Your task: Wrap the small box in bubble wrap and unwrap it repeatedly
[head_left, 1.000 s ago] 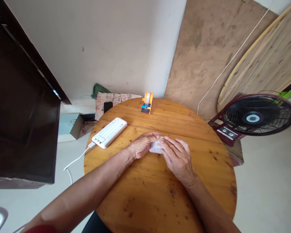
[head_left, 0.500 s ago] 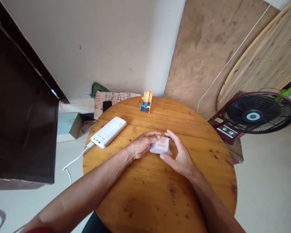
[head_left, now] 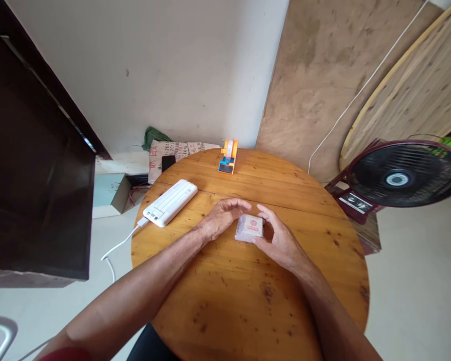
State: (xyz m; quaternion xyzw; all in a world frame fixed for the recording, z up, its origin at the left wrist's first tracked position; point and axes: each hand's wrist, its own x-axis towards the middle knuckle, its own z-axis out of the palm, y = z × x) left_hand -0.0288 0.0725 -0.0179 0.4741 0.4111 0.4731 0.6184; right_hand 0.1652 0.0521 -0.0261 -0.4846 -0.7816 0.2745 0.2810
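Note:
A small plastic-wrapped box (head_left: 253,226), white with a red printed emblem on top, is between my hands over the round wooden table. My right hand (head_left: 281,241) grips its right side, with the thumb at the near corner and the fingers at the far one. Loose, crinkled film bulges out at the box's left end. Just to the left, my left hand (head_left: 224,218) is open, its fingers stretched over toward the box's far side and its thumb close to the film. Whether that thumb touches the film I cannot tell.
On the wooden table (head_left: 218,301), a white power bank (head_left: 170,202) with a plugged-in cable lies at left. An orange and blue tape dispenser (head_left: 229,158) stands at the far edge. Beyond the table's right side is a fan (head_left: 397,179); a dark phone (head_left: 168,163) rests on a printed sack behind.
My left hand has let go of the box and drawn slightly away. My right hand has closed on the box, whose printed top now shows more fully.

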